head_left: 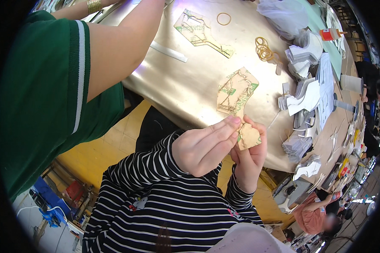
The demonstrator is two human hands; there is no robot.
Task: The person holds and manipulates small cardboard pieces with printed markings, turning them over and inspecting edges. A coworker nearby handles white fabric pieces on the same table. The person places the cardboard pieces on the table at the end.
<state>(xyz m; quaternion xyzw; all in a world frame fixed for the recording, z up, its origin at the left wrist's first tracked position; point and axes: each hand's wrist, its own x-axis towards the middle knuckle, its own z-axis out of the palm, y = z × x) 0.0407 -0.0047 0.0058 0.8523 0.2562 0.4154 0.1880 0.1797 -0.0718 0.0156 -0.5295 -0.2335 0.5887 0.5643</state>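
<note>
Fingertips of the left hand (pixel 202 149) and right hand (pixel 250 156) pinch a small brown paper piece (pixel 249 137) that could tear if tugged toward three o'clock.

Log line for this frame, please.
left hand: pinching cardboard piece | right hand: holding it from below | over gold table edge

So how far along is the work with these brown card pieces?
Looks partway. Done: white folded pieces sit stacked on the table. In hand: both hands, left hand and right hand, pinch one small brown card piece. Left: two printed brown cutouts lie flat, rubber bands loose beside them.
</note>
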